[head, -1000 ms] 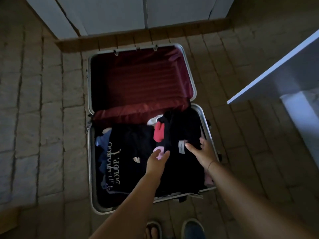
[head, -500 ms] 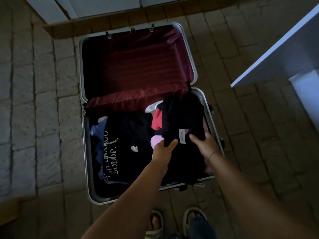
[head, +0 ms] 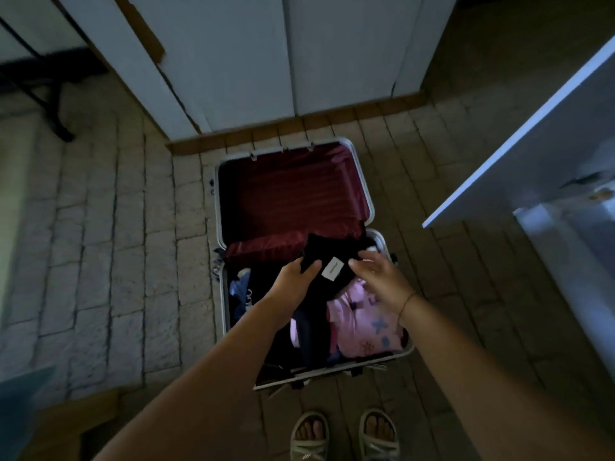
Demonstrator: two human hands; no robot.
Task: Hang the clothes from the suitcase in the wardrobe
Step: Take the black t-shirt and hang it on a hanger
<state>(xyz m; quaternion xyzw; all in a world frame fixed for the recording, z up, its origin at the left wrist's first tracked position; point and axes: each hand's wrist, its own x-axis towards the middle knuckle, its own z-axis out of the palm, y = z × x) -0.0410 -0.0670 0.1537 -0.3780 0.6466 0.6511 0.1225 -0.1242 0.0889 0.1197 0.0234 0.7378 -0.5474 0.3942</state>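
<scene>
Suitcase (head: 217,207), open flat on the tiled floor (head: 116,244) before closed white wardrobe doors (head: 266,61); far half shows bare red lining, near half is packed.

Contents and hands:
- Blue garment (head: 240,289): at the left wall, untouched.
- Left hand (head: 294,277): grip clamped on the black garment (head: 327,252), raised above the pile.
- White label (head: 332,268): on that garment, between the hands.
- Right hand (head: 377,276): grip apart, fingers loosely spread at the cloth's right edge; contact unclear.
- Pink garment (head: 366,316): lying beneath.
- White panel (head: 532,144): far right, likely an open door.

Handling note: close the right grip on the opposite edge. Lift straight up so trailing cloth clears the pink garment. Shake it out before hanging.
</scene>
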